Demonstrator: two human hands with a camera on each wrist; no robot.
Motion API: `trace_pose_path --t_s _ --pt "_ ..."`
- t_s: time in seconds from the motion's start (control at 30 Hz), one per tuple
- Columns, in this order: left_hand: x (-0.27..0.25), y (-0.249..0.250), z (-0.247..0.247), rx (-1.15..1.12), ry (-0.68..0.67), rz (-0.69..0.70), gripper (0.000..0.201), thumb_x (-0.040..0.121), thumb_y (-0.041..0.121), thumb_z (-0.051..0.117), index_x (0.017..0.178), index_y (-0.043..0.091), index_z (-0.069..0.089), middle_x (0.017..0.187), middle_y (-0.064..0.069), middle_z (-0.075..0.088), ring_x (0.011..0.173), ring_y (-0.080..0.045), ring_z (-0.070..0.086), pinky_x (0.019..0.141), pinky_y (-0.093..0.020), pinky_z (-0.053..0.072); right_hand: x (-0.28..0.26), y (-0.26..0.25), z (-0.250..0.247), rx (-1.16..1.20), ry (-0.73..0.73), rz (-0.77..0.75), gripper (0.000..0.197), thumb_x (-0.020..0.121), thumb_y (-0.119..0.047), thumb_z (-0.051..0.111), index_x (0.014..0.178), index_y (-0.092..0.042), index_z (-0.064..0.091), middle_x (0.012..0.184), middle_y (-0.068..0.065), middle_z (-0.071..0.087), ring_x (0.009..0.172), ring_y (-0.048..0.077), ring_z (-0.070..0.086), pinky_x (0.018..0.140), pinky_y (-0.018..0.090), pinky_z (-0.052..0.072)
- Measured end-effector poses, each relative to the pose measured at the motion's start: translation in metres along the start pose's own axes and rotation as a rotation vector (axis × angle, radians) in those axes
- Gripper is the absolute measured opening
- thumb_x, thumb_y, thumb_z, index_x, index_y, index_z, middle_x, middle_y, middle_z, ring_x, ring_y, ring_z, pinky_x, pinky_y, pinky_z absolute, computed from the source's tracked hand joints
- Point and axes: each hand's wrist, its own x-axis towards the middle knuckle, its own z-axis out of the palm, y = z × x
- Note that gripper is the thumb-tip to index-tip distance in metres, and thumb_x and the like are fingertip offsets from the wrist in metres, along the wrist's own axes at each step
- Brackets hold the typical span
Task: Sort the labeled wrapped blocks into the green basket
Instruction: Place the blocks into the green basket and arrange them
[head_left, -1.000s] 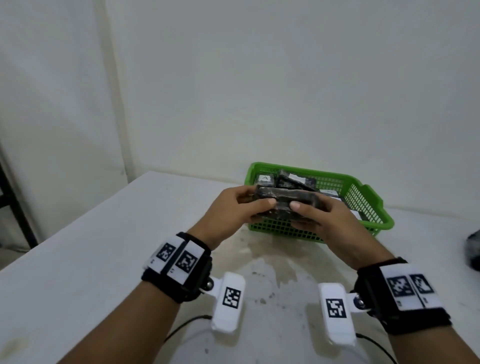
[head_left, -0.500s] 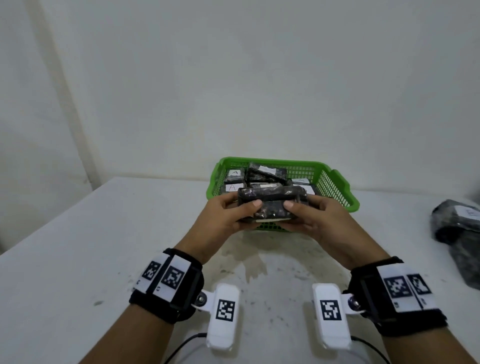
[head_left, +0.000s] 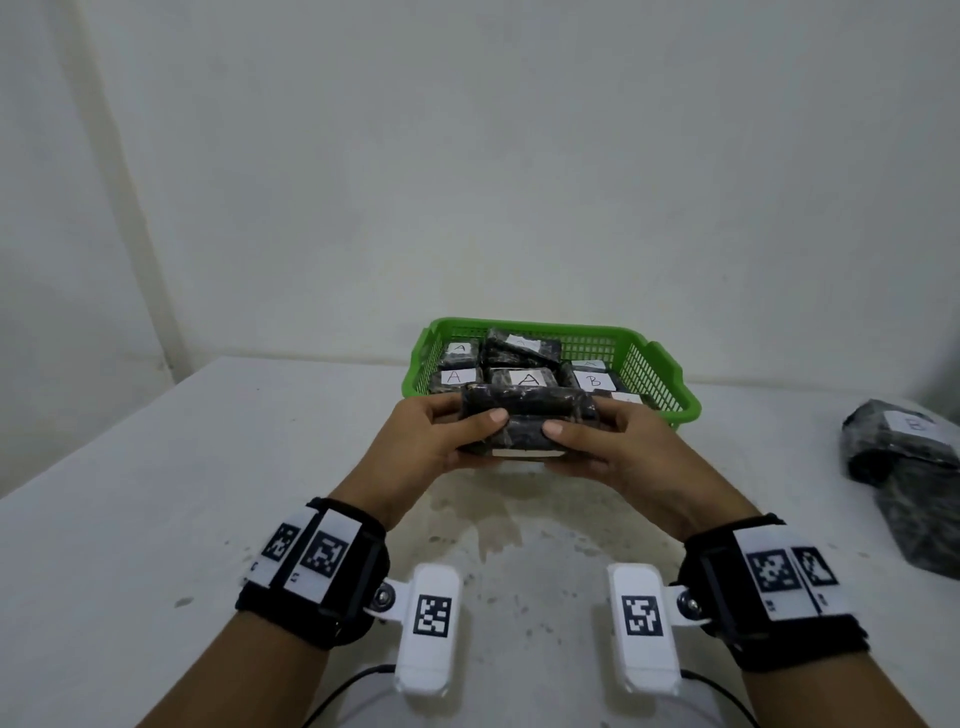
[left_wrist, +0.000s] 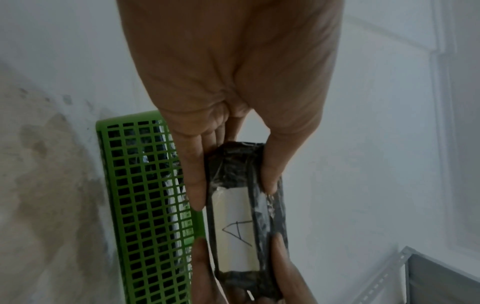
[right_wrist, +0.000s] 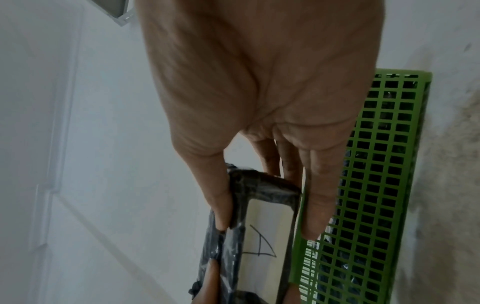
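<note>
1. Item in hand: one wrapped block (head_left: 527, 423), dark film, held level just in front of the green basket's (head_left: 670, 371) near wall and clear of the surface (head_left: 156, 493)
2. Label: white slip marked "A" (left_wrist: 235, 230) on the side turned away from the head view; both wrist views show it
3. Left hand (head_left: 431, 447): thumb on top, fingers (left_wrist: 193, 179) beneath, clamped on the block's left end
4. Right hand (head_left: 618, 452): same pinch on the right end, thumb above and fingers (right_wrist: 315, 205) below
5. Basket contents: several blocks already inside, labels "A" and "B" legible; little free room shows at the near side
6. Further stock: dark wrapped bundles (head_left: 904, 447) lie well to the right of the basket
7. Step judged: label checked, placement pending
8. Next move calls for lifting the block over the near wall and setting it on the pile, label kept readable
</note>
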Motion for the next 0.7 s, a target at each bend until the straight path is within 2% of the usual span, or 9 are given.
trace_pose_path --t_s 0.13,0.2,0.27,0.37,0.5,0.63,0.7 --pt "0.0002 -0.0021 0.0012 0.018 -0.013 -0.022 0.041 0.086 0.017 0.074 0.124 0.002 0.068 0.12 -0.017 0.074 0.114 -0.034 0.07 0.097 -0.048 0.058 0.0008 0.001 -0.0016 -0.018 0.016 -0.009 0.044 0.08 -0.009 0.083 0.122 0.002 0.071 0.117 0.017 0.078 0.108 0.031 0.076 0.093 0.045 0.062" --pt "0.0005 -0.0031 0.0013 0.041 -0.001 -0.019 0.034 0.09 0.01 0.073 0.122 0.002 0.069 0.118 -0.015 0.075 0.113 -0.034 0.071 0.096 -0.047 0.058 0.0014 0.0021 -0.0009 -0.021 0.023 -0.013 0.053 0.072 -0.016 0.087 0.121 -0.001 0.072 0.117 0.016 0.078 0.106 0.03 0.077 0.09 0.043 0.063" --pt "-0.0001 -0.0037 0.0011 0.055 -0.019 -0.025 0.033 0.091 0.007 0.072 0.123 0.003 0.07 0.118 -0.015 0.075 0.113 -0.033 0.071 0.098 -0.048 0.057 0.0012 0.0032 0.0015 -0.029 0.053 -0.029 0.061 0.063 -0.025 0.09 0.119 -0.006 0.075 0.115 0.014 0.079 0.103 0.03 0.078 0.09 0.046 0.063" --pt "-0.001 -0.0029 0.0022 0.061 -0.041 -0.025 0.035 0.091 0.012 0.072 0.125 0.003 0.069 0.12 -0.013 0.074 0.113 -0.03 0.071 0.101 -0.05 0.055 -0.0005 0.0038 0.0059 -0.048 0.061 -0.079 0.051 0.068 -0.024 0.089 0.115 -0.007 0.077 0.11 0.013 0.08 0.102 0.03 0.078 0.092 0.048 0.062" --pt "0.0007 -0.0027 -0.0008 0.019 -0.002 0.005 0.048 0.079 0.018 0.081 0.122 -0.001 0.07 0.117 -0.02 0.074 0.113 -0.038 0.07 0.1 -0.054 0.054 -0.0013 0.0017 0.0056 -0.041 0.019 -0.065 0.05 0.071 -0.021 0.087 0.118 -0.008 0.076 0.112 0.011 0.08 0.103 0.029 0.078 0.092 0.047 0.062" --pt "0.0016 -0.0045 -0.0024 -0.004 -0.048 -0.007 0.048 0.084 0.019 0.079 0.126 -0.001 0.066 0.124 -0.019 0.071 0.118 -0.035 0.068 0.101 -0.048 0.055 -0.0007 -0.0006 0.0024 -0.026 0.017 -0.067 0.039 0.082 -0.006 0.083 0.12 -0.007 0.074 0.117 0.014 0.078 0.102 0.031 0.078 0.081 0.041 0.066" --pt "0.0018 -0.0043 -0.0024 0.017 -0.039 0.006 0.052 0.078 0.016 0.078 0.124 -0.002 0.066 0.122 -0.019 0.072 0.114 -0.033 0.07 0.096 -0.042 0.058 0.0008 0.0006 0.0007 -0.021 0.026 -0.072 0.04 0.079 -0.004 0.084 0.118 -0.007 0.075 0.118 0.016 0.077 0.103 0.031 0.078 0.081 0.04 0.066"
